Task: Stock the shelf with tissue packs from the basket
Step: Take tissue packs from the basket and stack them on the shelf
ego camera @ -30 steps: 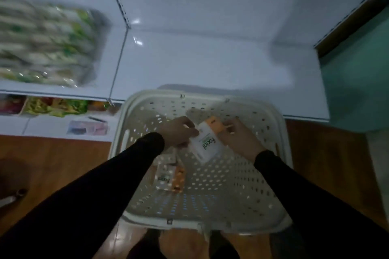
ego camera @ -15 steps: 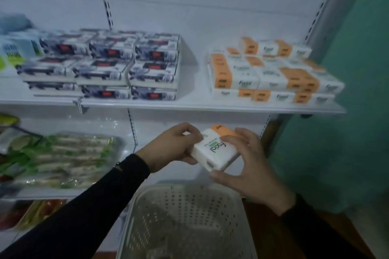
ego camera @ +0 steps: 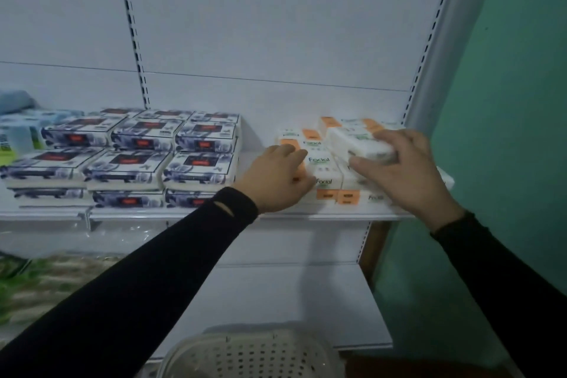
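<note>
White soft tissue pack [ego camera: 360, 144] is gripped by right hand [ego camera: 399, 175], fingers curled round it, above the orange-and-white stack [ego camera: 325, 184]; long axis lies left-right. Left hand [ego camera: 276, 181] rests flat against stack.

Left of your left fingers [ego camera: 285, 152] you had the dark floral packs [ego camera: 144, 156], stacked in rows and layers, each with a red label on top. Further left stood pale blue packs [ego camera: 21, 132], blurred, with something blue [ego camera: 15, 100] behind them that could not be made out. Above your fingers rose the white back panel [ego camera: 276, 24] with its slotted upright [ego camera: 132, 27]. Right of your right fingers [ego camera: 395, 139] was the green wall [ego camera: 506, 101]. Well below and left lay green-patterned bags [ego camera: 36, 282].
</note>
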Available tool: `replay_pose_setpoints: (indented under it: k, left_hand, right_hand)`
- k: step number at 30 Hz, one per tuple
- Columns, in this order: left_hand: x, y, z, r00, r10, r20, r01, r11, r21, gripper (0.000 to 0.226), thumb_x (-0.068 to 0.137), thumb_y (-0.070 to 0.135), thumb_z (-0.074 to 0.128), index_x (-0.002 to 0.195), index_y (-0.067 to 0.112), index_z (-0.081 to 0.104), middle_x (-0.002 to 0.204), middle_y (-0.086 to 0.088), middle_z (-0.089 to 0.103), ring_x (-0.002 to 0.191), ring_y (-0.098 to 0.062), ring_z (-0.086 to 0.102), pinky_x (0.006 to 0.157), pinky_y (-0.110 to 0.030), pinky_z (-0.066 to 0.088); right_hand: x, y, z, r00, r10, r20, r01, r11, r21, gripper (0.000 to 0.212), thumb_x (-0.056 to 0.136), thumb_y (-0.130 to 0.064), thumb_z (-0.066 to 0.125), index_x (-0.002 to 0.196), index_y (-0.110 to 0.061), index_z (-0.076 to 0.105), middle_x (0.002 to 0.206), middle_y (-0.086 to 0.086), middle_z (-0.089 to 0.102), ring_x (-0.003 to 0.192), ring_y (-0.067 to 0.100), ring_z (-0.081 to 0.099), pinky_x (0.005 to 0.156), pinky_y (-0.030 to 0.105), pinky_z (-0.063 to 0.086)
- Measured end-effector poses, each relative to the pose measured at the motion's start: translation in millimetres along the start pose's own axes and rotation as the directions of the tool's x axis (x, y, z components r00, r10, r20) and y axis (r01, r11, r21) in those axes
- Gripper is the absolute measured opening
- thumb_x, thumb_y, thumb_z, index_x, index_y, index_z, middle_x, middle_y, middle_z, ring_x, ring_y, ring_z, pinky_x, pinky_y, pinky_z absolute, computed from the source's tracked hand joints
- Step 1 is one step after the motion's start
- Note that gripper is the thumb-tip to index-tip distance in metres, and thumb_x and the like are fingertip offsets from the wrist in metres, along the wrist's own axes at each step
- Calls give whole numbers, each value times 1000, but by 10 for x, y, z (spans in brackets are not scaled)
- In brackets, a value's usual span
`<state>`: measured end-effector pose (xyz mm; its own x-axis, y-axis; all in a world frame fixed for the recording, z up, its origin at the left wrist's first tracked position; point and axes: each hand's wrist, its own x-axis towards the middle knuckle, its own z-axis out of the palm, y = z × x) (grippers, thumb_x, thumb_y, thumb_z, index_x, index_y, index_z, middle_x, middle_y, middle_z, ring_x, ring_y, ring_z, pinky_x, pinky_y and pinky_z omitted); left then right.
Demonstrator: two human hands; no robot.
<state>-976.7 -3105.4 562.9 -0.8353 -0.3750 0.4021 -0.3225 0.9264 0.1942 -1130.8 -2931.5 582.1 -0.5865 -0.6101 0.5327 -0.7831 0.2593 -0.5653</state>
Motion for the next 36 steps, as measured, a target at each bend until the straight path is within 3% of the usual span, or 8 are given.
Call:
replay_pose_setpoints:
  k: [2, 5, 10, 18, 22, 25, 30, 36]
  left_hand:
    - [158, -21, 111, 1000, -17, 17, 15, 997, 79, 90, 73, 72, 19, 132, 11, 49, 136, -12, 48, 129, -32, 40, 108, -43, 33]
    - [321, -114, 223, 995, -79, 55, 74, 993, 96, 102, 67, 81, 14, 139, 14, 40, 147, -10, 39, 137, -31, 31, 113, -43, 27]
    - [402, -282, 377, 982, -114, 150, 121, 992, -40, 75, 88, 72, 36, 139, 17, 40, 153, -9, 30, 140, -29, 26, 115, -40, 25]
    - [415, -287, 397, 984, -104, 143, 119, 988, -98, 69, 90, 67, 40, 139, 19, 38, 152, -6, 29, 138, -28, 26, 112, -39, 27]
    - [399, -283, 376, 981, -108, 159, 125, 987, -98, 69, 90, 67, 40, 140, 19, 38, 154, -6, 26, 139, -27, 25, 114, -40, 27]
    - [406, -292, 378, 981, -111, 158, 128, 987, -101, 68, 89, 68, 40, 137, 20, 39, 152, -6, 29, 137, -27, 27, 113, -41, 30]
    - [399, -288, 359, 982, -105, 159, 121, 988, -95, 72, 90, 68, 39, 143, 19, 36, 155, -6, 25, 141, -26, 23, 114, -38, 25]
    - [409, -283, 354, 983, -104, 148, 119, 989, -93, 72, 90, 66, 40, 143, 18, 36, 153, -5, 28, 139, -25, 25, 112, -36, 25]
  right_hand:
    - [289, 14, 103, 1000, 17, 13, -17, 999, -31, 72, 71, -66, 71, 131, -31, 52, 136, -6, 31, 132, 15, 35, 111, 29, 30]
    - [658, 24, 333, 998, 48, 41, -47, 998, -36, 76, 71, -69, 69, 133, -29, 51, 138, -4, 31, 131, 19, 35, 103, 26, 29]
    - [1143, 13, 804, 997, 19, 74, -9, 990, -140, 79, 71, -71, 65, 134, -26, 50, 136, 0, 34, 131, 23, 34, 106, 32, 32]
    - [1663, -108, 1329, 992, -45, 118, 78, 954, -289, 81, 75, -74, 58, 132, -18, 50, 130, 8, 39, 124, 30, 37, 102, 36, 35]
    - [1786, 4, 1392, 958, -29, 285, 176, 845, -505, 61, 92, -63, 40, 123, -13, 58, 119, 15, 50, 112, 35, 48, 91, 40, 43]
    - [1822, 70, 1352, 949, -140, 283, 269, 828, -492, 45, 98, -46, 41, 117, -11, 61, 116, 13, 54, 112, 34, 51, 89, 39, 45]
    - [1761, -10, 1313, 791, -255, 555, 488, 811, -323, 57, 103, -48, 31, 151, -19, 34, 158, 3, 28, 147, 20, 21, 117, 32, 15]
    - [1746, 40, 1344, 750, -151, 644, 438, 843, -313, 61, 104, -51, 22, 155, -17, 24, 162, 1, 21, 149, 15, 15, 119, 28, 8]
